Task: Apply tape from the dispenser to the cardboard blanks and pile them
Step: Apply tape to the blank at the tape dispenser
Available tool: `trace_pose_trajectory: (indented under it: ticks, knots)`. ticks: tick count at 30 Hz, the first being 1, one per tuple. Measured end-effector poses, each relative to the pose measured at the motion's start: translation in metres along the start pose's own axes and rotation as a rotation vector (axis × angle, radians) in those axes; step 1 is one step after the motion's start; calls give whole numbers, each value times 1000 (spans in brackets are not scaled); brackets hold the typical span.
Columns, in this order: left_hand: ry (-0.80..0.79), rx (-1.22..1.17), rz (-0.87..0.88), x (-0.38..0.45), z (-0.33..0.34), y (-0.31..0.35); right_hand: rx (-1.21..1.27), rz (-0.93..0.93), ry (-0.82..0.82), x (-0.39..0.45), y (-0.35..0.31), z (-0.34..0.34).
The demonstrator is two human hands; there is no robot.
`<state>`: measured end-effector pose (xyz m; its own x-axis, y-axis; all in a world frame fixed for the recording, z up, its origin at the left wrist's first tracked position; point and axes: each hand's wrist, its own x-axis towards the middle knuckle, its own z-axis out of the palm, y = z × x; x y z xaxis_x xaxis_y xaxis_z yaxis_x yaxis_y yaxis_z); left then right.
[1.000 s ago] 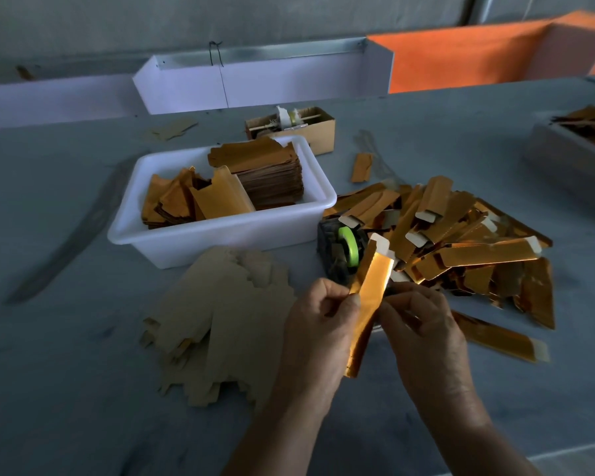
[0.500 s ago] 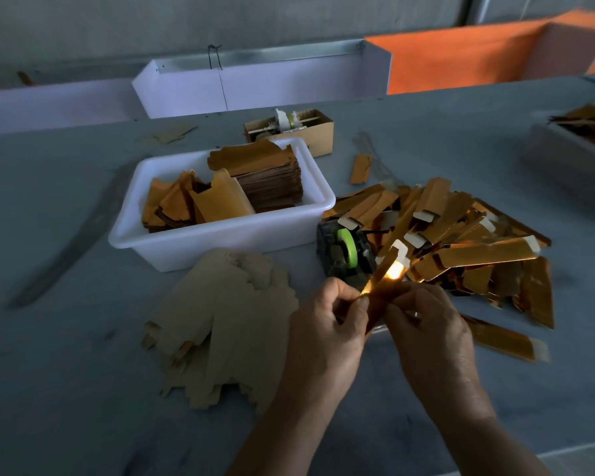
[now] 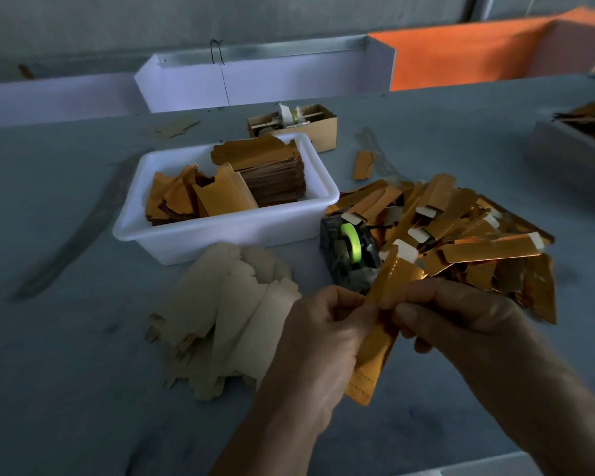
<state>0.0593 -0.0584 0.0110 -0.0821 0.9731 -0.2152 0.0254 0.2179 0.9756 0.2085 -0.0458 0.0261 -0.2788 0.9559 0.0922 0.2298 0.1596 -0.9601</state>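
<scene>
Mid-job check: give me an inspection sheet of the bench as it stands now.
Surface: grey table, dimly lit.
Job's things: gold blank held upright; tape dispenser behind it; pile of taped blanks to its right; pale blanks lying left of the hands; white tub holding more blanks.
Clutter: small cardboard box; stray blank.
Hands: left hand and right hand both pinch the gold blank.
Cables: nothing seen.
Surroundings: white tray, orange panel, grey bin.

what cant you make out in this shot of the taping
Head view only:
- Middle of the gold blank: covered by the left hand and right hand.
- Any tape on it: too small to tell.
- Tape dispenser front: behind the blank.
- Grey tray: cut by the right edge.
</scene>
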Motion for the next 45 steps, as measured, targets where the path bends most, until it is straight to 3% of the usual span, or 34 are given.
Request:
trace_pose_trajectory:
  ticks: [7,14,28,35,41,45]
  knots:
    - [24,87,88,-8,-1,2,66,40,-16,0,0,1]
    - [-63,83,136,-11,-5,7,149,122,17,1,2,-1]
    - [-84,77,133,-14,1,4,-144,121,59,0,2,-2]
    - [106,110,179,-16,14,-5,-284,101,104,1,3,4]
    - [300,266,398,-22,27,-14,-512,82,114,1,-3,2]
    - [313,205,324,-21,23,-16,-666,122,181,-2,-4,7]
